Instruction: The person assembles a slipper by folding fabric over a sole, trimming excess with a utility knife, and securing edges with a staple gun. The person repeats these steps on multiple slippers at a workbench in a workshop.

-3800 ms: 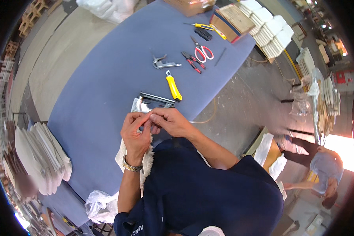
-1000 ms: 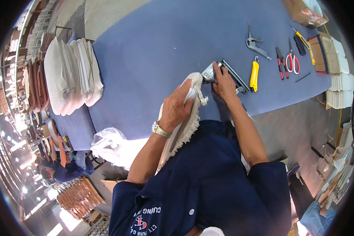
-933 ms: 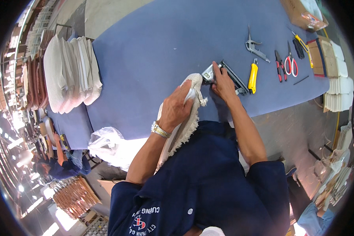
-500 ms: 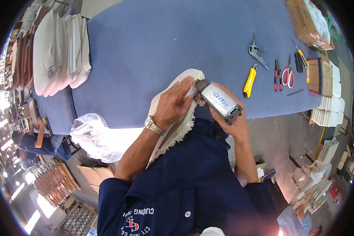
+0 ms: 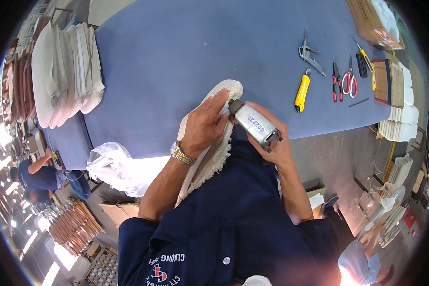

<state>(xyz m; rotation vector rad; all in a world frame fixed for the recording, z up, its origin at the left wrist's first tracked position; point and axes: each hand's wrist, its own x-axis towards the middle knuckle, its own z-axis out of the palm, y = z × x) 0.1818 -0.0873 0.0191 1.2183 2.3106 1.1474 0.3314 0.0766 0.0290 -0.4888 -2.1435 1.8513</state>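
A long, rounded panel covered in cream fabric (image 5: 232,86) is held on edge against my body at the table's near edge. Frayed fabric runs along its right side. My left hand (image 5: 201,125), with a metal-band watch at the wrist, is closed over the panel's upper part, its fingers pressing the fabric. My right hand (image 5: 277,139) is wrapped round a silver staple gun (image 5: 255,123). The gun's dark nose meets the panel's edge right beside my left fingertips. My right fingers are partly hidden behind the gun's body.
On the blue table (image 5: 167,62) lie a yellow utility knife (image 5: 302,93), a grey air blow gun (image 5: 311,58), red-handled pliers (image 5: 337,86) and scissors (image 5: 350,83). Cream fabric covers (image 5: 64,71) are stacked at left. Clear plastic (image 5: 112,167) hangs at the near edge. A co-worker (image 5: 40,174) is far left.
The staple gun and both hands have shifted slightly left in the picture, along with the panel. The gun's nose has moved up closer to my left fingers. Both grips stay the same.
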